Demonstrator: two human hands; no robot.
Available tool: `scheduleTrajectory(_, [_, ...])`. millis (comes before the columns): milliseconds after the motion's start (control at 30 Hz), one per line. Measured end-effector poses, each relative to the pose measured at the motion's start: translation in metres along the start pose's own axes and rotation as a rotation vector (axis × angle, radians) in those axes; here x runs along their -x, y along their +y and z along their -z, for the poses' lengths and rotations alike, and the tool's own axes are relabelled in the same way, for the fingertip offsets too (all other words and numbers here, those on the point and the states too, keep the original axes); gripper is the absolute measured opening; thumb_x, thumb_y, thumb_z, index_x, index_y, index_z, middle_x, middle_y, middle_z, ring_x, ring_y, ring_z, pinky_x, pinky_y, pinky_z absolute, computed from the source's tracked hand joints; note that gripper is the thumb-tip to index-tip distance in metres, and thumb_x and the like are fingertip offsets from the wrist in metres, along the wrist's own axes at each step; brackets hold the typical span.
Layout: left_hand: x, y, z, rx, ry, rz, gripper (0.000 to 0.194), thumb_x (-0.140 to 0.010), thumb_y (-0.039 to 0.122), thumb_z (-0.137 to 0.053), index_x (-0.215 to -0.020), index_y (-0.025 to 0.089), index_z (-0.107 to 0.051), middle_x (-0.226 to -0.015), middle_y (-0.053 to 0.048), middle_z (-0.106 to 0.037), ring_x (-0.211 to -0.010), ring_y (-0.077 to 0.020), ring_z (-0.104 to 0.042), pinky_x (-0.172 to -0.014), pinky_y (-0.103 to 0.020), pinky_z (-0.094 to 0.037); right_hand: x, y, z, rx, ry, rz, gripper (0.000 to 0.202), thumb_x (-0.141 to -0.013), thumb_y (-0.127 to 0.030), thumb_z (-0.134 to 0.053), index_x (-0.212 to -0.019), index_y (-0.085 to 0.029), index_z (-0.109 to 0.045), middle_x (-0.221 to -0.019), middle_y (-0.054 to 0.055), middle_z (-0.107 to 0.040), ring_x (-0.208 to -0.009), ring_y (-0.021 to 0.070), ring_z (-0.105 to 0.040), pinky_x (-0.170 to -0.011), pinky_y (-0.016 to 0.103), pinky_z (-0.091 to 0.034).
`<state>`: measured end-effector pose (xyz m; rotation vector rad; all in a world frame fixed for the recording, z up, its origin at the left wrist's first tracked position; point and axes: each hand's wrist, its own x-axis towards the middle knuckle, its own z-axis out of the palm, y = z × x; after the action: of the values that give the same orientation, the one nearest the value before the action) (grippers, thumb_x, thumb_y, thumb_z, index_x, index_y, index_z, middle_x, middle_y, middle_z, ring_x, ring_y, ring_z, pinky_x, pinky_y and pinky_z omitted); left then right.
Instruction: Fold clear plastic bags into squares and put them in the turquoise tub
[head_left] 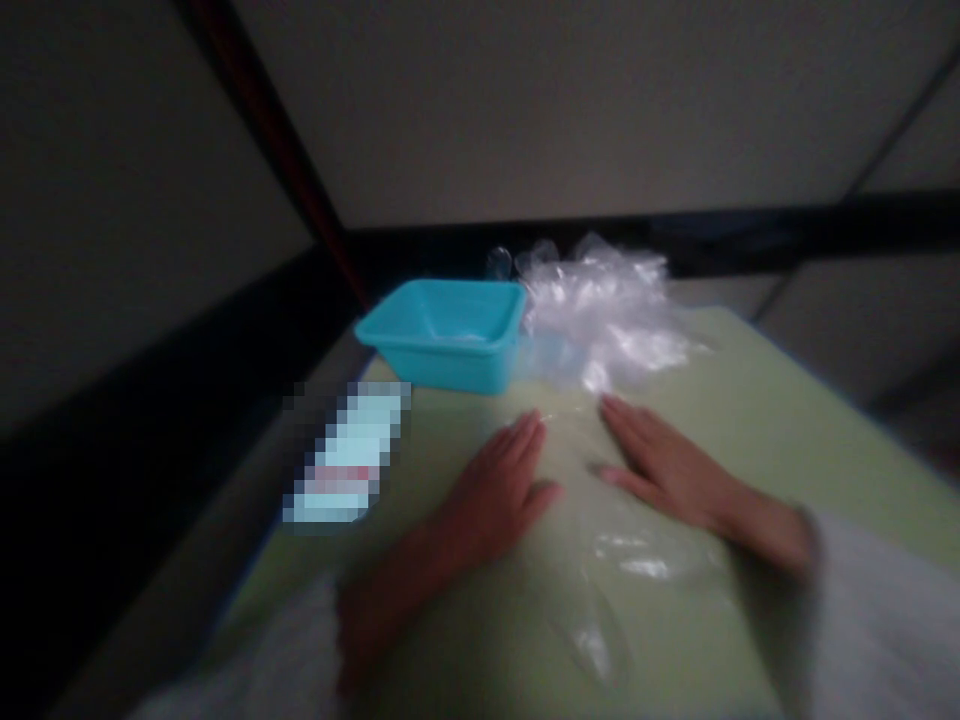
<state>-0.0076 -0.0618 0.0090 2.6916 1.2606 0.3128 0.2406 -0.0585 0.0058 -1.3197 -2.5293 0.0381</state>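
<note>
A clear plastic bag (645, 560) lies spread over the yellow-green table (795, 430) in front of me. My left hand (506, 485) rests flat on its left side, thumb apart from the fingers. On the right, my right hand (664, 465) also lies flat, fingers stretched out and pointing towards the back. Neither hand grips anything. Just beyond the fingertips sits a crumpled heap of clear plastic bags (607, 300). The picture is dim and blurred, so the edges of the flat bag are hard to make out.
A turquoise plastic basin (457, 365) stands at the back left, beside the heap. Nearer, along the table's left edge, lies a pixelated pale blue item (352, 450). Behind the table are a pale wall and a dark band.
</note>
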Motion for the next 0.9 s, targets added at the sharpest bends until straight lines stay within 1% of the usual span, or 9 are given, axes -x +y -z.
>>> scheduleTrajectory(100, [0.000,-0.002,0.000,-0.022,-0.039,0.008,0.063,-0.092,0.040,-0.041,-0.142,0.006,-0.027,-0.151,-0.017,-0.023,-0.141,-0.0229,-0.018,-0.114,-0.041,-0.021,0.001,0.002,-0.001,0.029,-0.042,-0.023,0.080,-0.089,-0.065,-0.031,-0.145,-0.008,-0.024,-0.147,0.021,-0.029,-0.136,0.0297,-0.028,-0.108,0.053,-0.027])
scheduleTrajectory(167, [0.000,-0.003,0.001,-0.032,-0.055,0.013,0.062,-0.092,0.041,-0.041,-0.142,0.007,-0.028,-0.151,-0.016,-0.022,-0.141,-0.0226,-0.017,-0.114,-0.041,-0.020,0.000,0.002,-0.001,0.039,-0.054,-0.030,0.082,-0.088,-0.066,-0.030,-0.145,-0.007,-0.025,-0.147,0.021,-0.028,-0.136,0.0299,-0.027,-0.108,0.054,-0.026])
scheduleTrajectory(300, [0.001,-0.006,0.003,-0.038,-0.049,0.017,0.060,-0.093,0.041,-0.038,-0.143,0.011,-0.027,-0.152,-0.012,-0.022,-0.141,-0.0217,-0.018,-0.114,-0.042,-0.020,-0.001,0.002,0.000,0.050,-0.062,-0.041,0.083,-0.087,-0.068,-0.030,-0.145,-0.008,-0.026,-0.147,0.020,-0.029,-0.136,0.0302,-0.027,-0.108,0.054,-0.026])
scheduleTrajectory(433, [0.002,-0.011,0.004,-0.042,-0.063,0.034,0.058,-0.093,0.040,-0.038,-0.144,0.015,-0.027,-0.152,-0.008,-0.023,-0.141,-0.0218,-0.019,-0.113,-0.043,-0.021,-0.001,0.007,0.002,0.060,-0.087,-0.042,0.082,-0.087,-0.069,-0.029,-0.145,-0.011,-0.026,-0.148,0.018,-0.029,-0.136,0.0278,-0.027,-0.110,0.050,-0.025])
scheduleTrajectory(600, [0.003,-0.014,0.006,-0.067,-0.078,0.059,0.059,-0.093,0.041,-0.037,-0.145,0.015,-0.024,-0.153,-0.008,-0.021,-0.141,-0.0220,-0.020,-0.113,-0.043,-0.021,-0.001,0.014,0.004,0.074,-0.114,-0.058,0.084,-0.087,-0.069,-0.024,-0.143,-0.007,-0.028,-0.148,0.018,-0.029,-0.137,0.0277,-0.027,-0.110,0.050,-0.024])
scheduleTrajectory(767, [0.004,-0.014,0.007,-0.091,-0.100,0.059,0.061,-0.092,0.042,-0.039,-0.145,0.015,-0.024,-0.153,-0.007,-0.020,-0.141,-0.0220,-0.018,-0.114,-0.041,-0.019,-0.001,0.017,0.005,0.074,-0.111,-0.059,0.085,-0.086,-0.071,-0.025,-0.144,-0.009,-0.028,-0.148,0.016,-0.028,-0.137,0.0280,-0.026,-0.111,0.048,-0.024])
scheduleTrajectory(900, [0.003,-0.013,0.007,-0.102,-0.112,0.062,0.063,-0.092,0.044,-0.040,-0.145,0.014,-0.024,-0.153,-0.008,-0.017,-0.142,-0.0233,-0.016,-0.114,-0.043,-0.018,0.001,0.021,0.006,0.090,-0.136,-0.073,0.087,-0.085,-0.071,-0.026,-0.145,-0.007,-0.026,-0.149,0.018,-0.024,-0.137,0.0298,-0.024,-0.111,0.050,-0.022])
